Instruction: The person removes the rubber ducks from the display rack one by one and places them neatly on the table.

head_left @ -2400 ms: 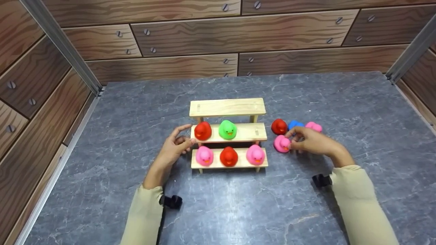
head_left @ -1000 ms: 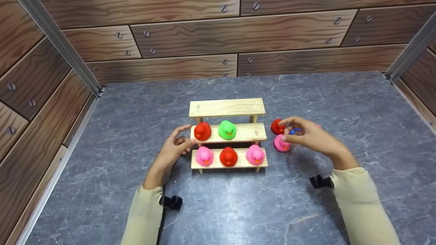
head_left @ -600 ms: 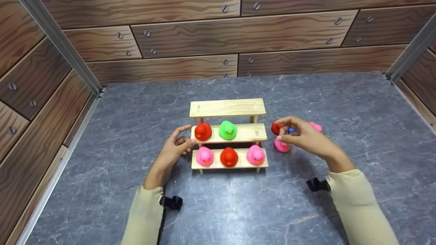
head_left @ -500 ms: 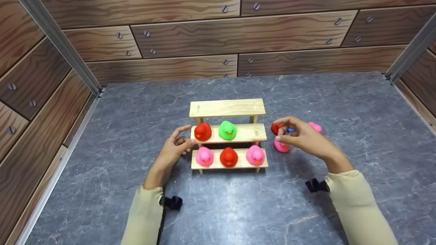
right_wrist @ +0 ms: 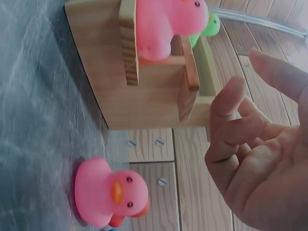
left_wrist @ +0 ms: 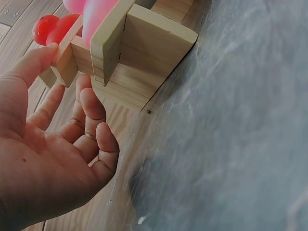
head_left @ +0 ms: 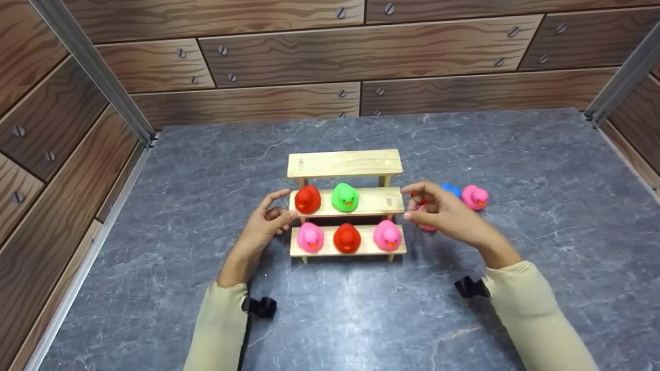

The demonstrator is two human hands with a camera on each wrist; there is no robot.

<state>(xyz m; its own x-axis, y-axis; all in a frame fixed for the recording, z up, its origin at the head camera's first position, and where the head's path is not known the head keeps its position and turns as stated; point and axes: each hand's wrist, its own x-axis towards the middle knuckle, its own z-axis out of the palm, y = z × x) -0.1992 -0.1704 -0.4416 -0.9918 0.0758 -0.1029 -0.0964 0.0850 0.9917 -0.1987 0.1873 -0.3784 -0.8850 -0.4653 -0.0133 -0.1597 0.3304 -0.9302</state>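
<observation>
A three-tier wooden display stand (head_left: pixel 344 164) stands on the grey table. Its middle tier holds a red rubber duck (head_left: pixel 308 199) and a green one (head_left: pixel 345 197). On the bottom tier sit a pink duck (head_left: pixel 310 237), a red duck (head_left: pixel 347 238) and another pink duck (head_left: pixel 387 235). My left hand (head_left: pixel 261 225) holds the middle tier's left end between thumb and index finger; the other fingers are loosely bent. Beside that tier's right end, my right hand (head_left: pixel 448 214) has thumb and index finger spread, with nothing held. It partly covers a pink duck (right_wrist: pixel 110 192) on the table.
To the right of the right hand, a blue duck (head_left: pixel 450 189) and a pink duck (head_left: pixel 474 197) sit on the table. A red duck is mostly hidden behind the fingers. Wood-patterned panels (head_left: pixel 289 56) wall the back and sides.
My right hand has let go of the pink duck on the table and moved left to the stand's right end, uncovering the far pink duck. The left hand stays at the stand.
</observation>
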